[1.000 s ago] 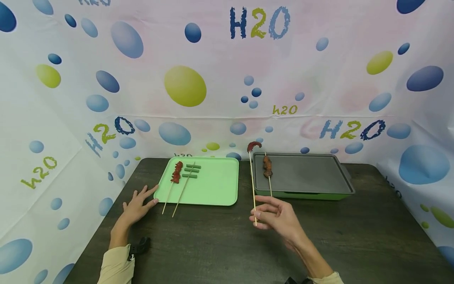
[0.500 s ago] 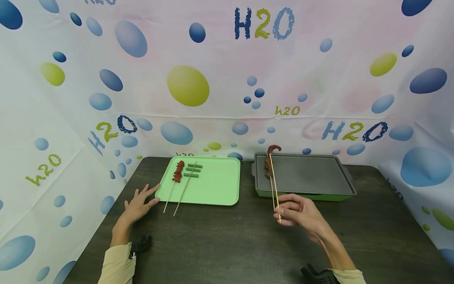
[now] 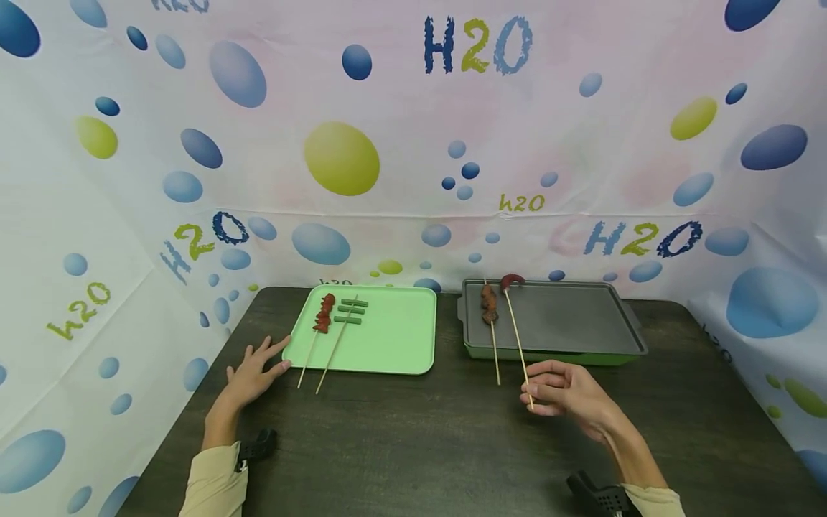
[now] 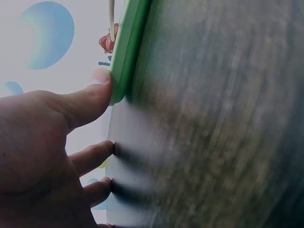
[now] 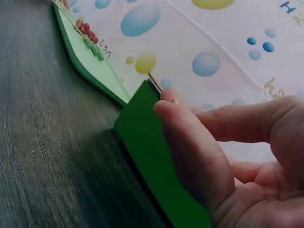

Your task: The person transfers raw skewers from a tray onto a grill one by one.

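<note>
Between thumb and fingers my right hand (image 3: pixel 571 395) pinches the lower end of a skewer (image 3: pixel 519 334) that carries a curled dark-red piece (image 3: pixel 512 281) at its tip. That tip is over the back left part of a grey grill plate (image 3: pixel 575 316); whether it touches the plate I cannot tell. Left of it, a skewer of brown meat (image 3: pixel 489 305) lies on the plate, its stick jutting over the front edge. My left hand (image 3: pixel 248 373) has its fingers spread, with the thumb touching the near left corner of a light green tray (image 3: pixel 394 337).
On the tray's left side lie a skewer of red meat pieces (image 3: pixel 324 314) and a skewer of green pieces (image 3: pixel 351 311), sticks over the front rim. The grill's green base (image 5: pixel 147 142) stands on the dark wooden table (image 3: pixel 400 438). A patterned sheet (image 3: pixel 413 143) hangs behind.
My right hand has moved right with its skewer, past the brown meat skewer, and the red tip has come lower over the grill plate. The left hand has stayed at the tray corner.
</note>
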`<state>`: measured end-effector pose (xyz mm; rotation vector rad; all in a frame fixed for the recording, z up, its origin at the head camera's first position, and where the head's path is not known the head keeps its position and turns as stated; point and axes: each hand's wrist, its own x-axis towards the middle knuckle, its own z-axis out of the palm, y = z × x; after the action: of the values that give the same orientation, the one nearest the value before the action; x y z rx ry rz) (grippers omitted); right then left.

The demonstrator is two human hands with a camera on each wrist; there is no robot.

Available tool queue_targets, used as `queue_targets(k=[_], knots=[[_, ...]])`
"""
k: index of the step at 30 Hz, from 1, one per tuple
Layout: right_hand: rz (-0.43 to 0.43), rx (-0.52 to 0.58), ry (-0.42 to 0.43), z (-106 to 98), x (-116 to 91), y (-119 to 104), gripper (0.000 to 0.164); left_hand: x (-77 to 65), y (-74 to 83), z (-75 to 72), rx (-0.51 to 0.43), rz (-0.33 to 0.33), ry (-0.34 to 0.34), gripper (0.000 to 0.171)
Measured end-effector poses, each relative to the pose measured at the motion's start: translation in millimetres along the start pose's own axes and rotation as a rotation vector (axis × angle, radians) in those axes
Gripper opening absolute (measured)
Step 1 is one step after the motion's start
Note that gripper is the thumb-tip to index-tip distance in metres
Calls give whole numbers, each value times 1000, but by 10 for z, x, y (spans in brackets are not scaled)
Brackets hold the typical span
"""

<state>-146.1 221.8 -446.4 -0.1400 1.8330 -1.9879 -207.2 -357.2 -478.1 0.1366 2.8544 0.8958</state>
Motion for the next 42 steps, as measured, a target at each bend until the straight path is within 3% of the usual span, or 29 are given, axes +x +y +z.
queue_targets(k=[10,22,28,34,38,42], knots=[[60,25,-57,-79,-25,13,46,-3,-33,10,0,3,8,64],[59,54,-127,-221,-93,68,34,25,-52,3,-3,0,-4,68],[55,66,-143,-242,-82,80,36,28,-45,11,7,-1,-7,68],[47,11,-77,-228,-89,38,48,26,-43,17,3,1,-6,67],[-11,-68,18,-190,-122,-30,53,28,-46,20,3,-1,-8,67],[-65,-128,55,-80,-137,-133,54,39,-56,15,3,0,-8,67]])
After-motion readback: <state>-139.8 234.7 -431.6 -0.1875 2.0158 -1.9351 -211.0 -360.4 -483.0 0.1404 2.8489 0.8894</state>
